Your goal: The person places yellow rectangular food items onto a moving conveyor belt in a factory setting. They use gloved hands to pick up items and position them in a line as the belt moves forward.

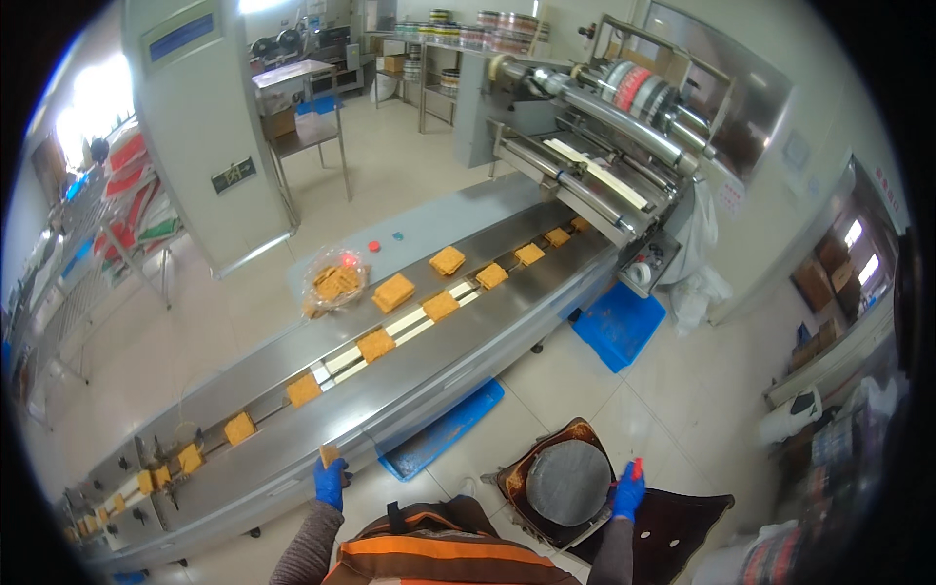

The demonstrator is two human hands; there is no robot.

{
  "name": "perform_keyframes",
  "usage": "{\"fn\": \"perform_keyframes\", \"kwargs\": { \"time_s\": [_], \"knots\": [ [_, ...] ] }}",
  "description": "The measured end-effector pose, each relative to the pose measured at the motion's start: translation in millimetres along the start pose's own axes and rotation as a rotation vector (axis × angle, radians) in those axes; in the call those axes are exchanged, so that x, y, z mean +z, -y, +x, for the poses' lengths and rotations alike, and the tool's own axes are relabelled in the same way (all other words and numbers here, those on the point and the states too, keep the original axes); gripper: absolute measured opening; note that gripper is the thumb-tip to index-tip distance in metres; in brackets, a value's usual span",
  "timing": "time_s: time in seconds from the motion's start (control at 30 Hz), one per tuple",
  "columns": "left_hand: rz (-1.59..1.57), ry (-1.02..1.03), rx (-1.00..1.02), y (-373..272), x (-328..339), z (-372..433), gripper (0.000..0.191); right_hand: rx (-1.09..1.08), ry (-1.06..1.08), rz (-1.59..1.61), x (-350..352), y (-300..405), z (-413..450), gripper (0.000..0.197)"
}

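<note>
My left hand (330,484), in a blue glove, grips a light-brown biscuit-like piece (330,455) at the near edge of the conveyor (409,387). My right hand (628,491), also gloved in blue, is closed around a small red object (638,468) whose kind I cannot make out. That hand is beside a chair with a round grey seat pad (569,482). Along the conveyor's central channel lies a spaced row of golden square biscuit-like pieces (376,345). Two more stacks (393,292) rest on the steel deck beyond the channel.
A clear plastic bag (335,279) of golden pieces and a red cap (374,246) sit beyond the channel. A wrapping machine with rollers (614,117) stands over the far right end. Blue plastic trays (620,325) lie on the floor. Stacked sacks (135,197) stand at left.
</note>
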State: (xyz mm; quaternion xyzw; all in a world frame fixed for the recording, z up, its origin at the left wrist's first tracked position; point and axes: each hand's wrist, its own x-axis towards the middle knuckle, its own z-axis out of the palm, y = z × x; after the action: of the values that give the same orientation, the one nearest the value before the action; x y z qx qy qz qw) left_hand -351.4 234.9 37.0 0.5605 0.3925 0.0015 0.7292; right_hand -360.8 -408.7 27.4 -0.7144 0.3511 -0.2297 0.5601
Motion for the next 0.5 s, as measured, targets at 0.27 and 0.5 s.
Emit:
{"fn": "perform_keyframes", "kwargs": {
  "time_s": [0.27,0.5],
  "knots": [
    [0.161,0.061,-0.012,-19,109,17,0.038,-0.106,-0.85,0.071,-185,15,-5,0.038],
    [0.255,0.171,0.064,-41,196,36,0.045,-0.125,-0.194,-0.266,-16,8,27,0.035]
  ]
}}
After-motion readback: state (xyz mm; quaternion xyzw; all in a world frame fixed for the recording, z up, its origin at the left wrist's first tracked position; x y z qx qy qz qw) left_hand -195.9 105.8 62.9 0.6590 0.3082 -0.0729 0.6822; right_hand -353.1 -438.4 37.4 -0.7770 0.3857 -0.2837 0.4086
